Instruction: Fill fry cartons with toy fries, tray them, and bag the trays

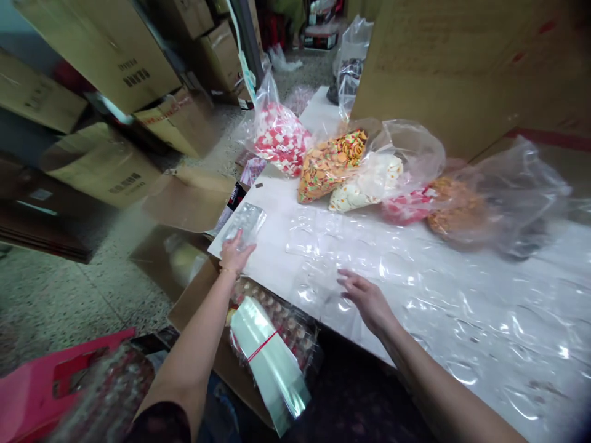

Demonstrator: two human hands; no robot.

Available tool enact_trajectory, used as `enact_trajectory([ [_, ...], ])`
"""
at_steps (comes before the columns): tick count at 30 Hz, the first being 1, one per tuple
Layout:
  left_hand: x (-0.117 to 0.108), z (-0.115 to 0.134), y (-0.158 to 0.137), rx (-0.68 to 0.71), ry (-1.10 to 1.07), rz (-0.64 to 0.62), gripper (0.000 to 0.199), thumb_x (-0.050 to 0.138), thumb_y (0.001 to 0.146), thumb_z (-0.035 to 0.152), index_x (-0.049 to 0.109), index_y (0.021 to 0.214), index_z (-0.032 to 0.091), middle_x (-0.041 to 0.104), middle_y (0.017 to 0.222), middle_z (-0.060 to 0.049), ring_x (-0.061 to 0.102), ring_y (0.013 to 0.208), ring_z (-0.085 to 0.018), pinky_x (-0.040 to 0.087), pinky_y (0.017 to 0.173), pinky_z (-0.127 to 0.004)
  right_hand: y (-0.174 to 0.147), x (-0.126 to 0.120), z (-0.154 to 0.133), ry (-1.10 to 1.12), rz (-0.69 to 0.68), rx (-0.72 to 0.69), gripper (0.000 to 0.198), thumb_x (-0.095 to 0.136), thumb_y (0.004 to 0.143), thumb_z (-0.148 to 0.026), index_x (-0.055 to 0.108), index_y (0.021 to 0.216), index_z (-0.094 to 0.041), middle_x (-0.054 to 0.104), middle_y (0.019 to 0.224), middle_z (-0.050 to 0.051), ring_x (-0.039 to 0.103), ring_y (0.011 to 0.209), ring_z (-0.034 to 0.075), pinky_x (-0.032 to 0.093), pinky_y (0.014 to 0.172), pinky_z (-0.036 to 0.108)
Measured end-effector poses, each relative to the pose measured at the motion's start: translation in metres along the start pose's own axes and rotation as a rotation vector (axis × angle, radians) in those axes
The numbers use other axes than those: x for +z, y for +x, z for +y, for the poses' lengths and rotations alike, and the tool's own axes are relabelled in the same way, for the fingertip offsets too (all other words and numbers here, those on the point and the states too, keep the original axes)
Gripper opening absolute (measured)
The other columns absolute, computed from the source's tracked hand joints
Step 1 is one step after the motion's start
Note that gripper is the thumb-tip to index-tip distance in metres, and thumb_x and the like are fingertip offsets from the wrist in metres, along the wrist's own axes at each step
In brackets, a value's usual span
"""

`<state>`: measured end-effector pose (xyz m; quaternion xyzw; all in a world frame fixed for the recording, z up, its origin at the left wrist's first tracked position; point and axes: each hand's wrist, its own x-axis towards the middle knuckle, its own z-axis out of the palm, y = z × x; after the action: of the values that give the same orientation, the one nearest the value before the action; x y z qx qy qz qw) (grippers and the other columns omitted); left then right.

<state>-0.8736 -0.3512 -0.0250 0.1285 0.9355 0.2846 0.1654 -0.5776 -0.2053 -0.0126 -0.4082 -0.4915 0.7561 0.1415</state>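
Observation:
At the left end of the white table my left hand (pixel 235 253) rests with its fingers spread on a small stack of clear plastic bags (pixel 253 216). My right hand (pixel 367 300) hovers above the near part of the table, fingers loosely bent and apart, with nothing seen in them. Beneath and around it lie thin clear plastic blister trays (pixel 392 266) with round hollows, in rows across the white tabletop (pixel 272 255). Below the table edge, a bundle of clear plastic sleeves (pixel 263 363) tied with a red band lies on a box of packed goods (pixel 289 317).
Along the table's back stand plastic bags of red and white pieces (pixel 281 138), orange pieces (pixel 323 166), white pieces (pixel 364 184) and brown pieces (pixel 455 206). A large cardboard sheet (pixel 462 74) rises behind. Cartons (pixel 106 55) fill the left; a pink stool (pixel 32 387) is lower left.

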Motion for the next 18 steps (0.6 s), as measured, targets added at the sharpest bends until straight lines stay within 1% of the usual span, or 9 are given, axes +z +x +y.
enact_trajectory([
  [2, -0.007, 0.002, 0.033, -0.030, 0.229, 0.055, 0.075, 0.063, 0.061, 0.054, 0.040, 0.128, 0.027, 0.025, 0.137, -0.013, 0.030, 0.119, -0.040, 0.024, 0.093, -0.060, -0.016, -0.015, 0.008, -0.054, -0.032, 0.063, 0.026, 0.062, 0.069, -0.043, 0.061, 0.066, -0.017, 0.048, 0.126, 0.009, 0.051, 0.103, 0.025, 0.042, 0.078, 0.035],
  [4, -0.003, 0.007, 0.058, 0.003, 0.342, 0.055, 0.076, 0.062, 0.063, 0.055, 0.040, 0.128, 0.024, 0.020, 0.139, -0.014, 0.026, 0.120, -0.044, 0.022, 0.091, -0.063, -0.035, -0.026, 0.018, -0.109, -0.035, 0.099, 0.027, 0.060, 0.071, -0.043, 0.059, 0.065, -0.017, 0.049, 0.125, 0.008, 0.052, 0.103, 0.026, 0.042, 0.081, 0.036],
  [7, 0.010, 0.011, 0.085, 0.051, 0.404, -0.016, 0.077, 0.064, 0.064, 0.049, 0.038, 0.128, 0.016, 0.015, 0.141, -0.016, 0.017, 0.123, -0.046, 0.019, 0.092, -0.062, -0.057, -0.034, 0.031, -0.178, -0.040, 0.144, 0.027, 0.060, 0.070, -0.044, 0.056, 0.063, -0.018, 0.052, 0.123, 0.008, 0.053, 0.101, 0.027, 0.042, 0.082, 0.038],
  [9, 0.017, 0.009, 0.098, 0.021, 0.418, -0.065, 0.085, 0.070, 0.057, 0.048, 0.036, 0.130, 0.017, 0.012, 0.143, -0.016, 0.012, 0.125, -0.047, 0.021, 0.094, -0.061, -0.064, -0.037, 0.032, -0.214, -0.059, 0.165, 0.027, 0.059, 0.070, -0.046, 0.057, 0.064, -0.019, 0.052, 0.122, 0.009, 0.053, 0.102, 0.028, 0.042, 0.083, 0.040],
  [11, 0.019, 0.005, 0.102, 0.027, 0.401, -0.046, 0.096, 0.073, 0.050, 0.050, 0.033, 0.132, 0.021, 0.010, 0.145, -0.015, 0.007, 0.127, -0.045, 0.024, 0.095, -0.060, -0.062, -0.035, 0.030, -0.224, -0.078, 0.173, 0.028, 0.059, 0.070, -0.046, 0.058, 0.066, -0.019, 0.051, 0.123, 0.010, 0.052, 0.104, 0.028, 0.042, 0.084, 0.041],
  [13, 0.020, 0.004, 0.088, 0.128, 0.310, 0.027, 0.095, 0.069, 0.054, 0.055, 0.029, 0.134, 0.021, 0.012, 0.145, -0.015, 0.007, 0.130, -0.041, 0.023, 0.098, -0.057, -0.050, -0.027, 0.025, -0.191, -0.096, 0.162, 0.027, 0.059, 0.070, -0.045, 0.058, 0.066, -0.019, 0.051, 0.123, 0.009, 0.051, 0.106, 0.028, 0.041, 0.085, 0.041],
  [15, 0.025, 0.004, 0.052, 0.222, 0.117, 0.036, 0.085, 0.059, 0.065, 0.055, 0.025, 0.135, 0.019, 0.023, 0.141, -0.015, 0.018, 0.130, -0.033, 0.024, 0.102, -0.049, -0.032, -0.009, 0.023, -0.130, -0.111, 0.121, 0.026, 0.060, 0.070, -0.044, 0.059, 0.065, -0.019, 0.052, 0.122, 0.008, 0.050, 0.107, 0.027, 0.040, 0.086, 0.041],
  [16, 0.030, 0.004, 0.026, 0.232, -0.014, -0.015, 0.082, 0.056, 0.069, 0.053, 0.024, 0.136, 0.017, 0.028, 0.138, -0.015, 0.027, 0.127, -0.030, 0.027, 0.102, -0.045, -0.022, 0.004, 0.023, -0.102, -0.116, 0.091, 0.025, 0.061, 0.069, -0.043, 0.059, 0.064, -0.019, 0.053, 0.121, 0.008, 0.050, 0.107, 0.026, 0.039, 0.087, 0.041],
  [18, 0.043, 0.002, -0.033, 0.162, -0.287, -0.260, 0.088, 0.060, 0.066, 0.050, 0.018, 0.137, 0.018, 0.035, 0.134, -0.015, 0.039, 0.119, -0.028, 0.038, 0.094, -0.041, -0.004, 0.033, 0.024, -0.062, -0.133, 0.032, 0.024, 0.062, 0.068, -0.041, 0.059, 0.062, -0.019, 0.056, 0.116, 0.007, 0.050, 0.107, 0.025, 0.037, 0.090, 0.041],
])
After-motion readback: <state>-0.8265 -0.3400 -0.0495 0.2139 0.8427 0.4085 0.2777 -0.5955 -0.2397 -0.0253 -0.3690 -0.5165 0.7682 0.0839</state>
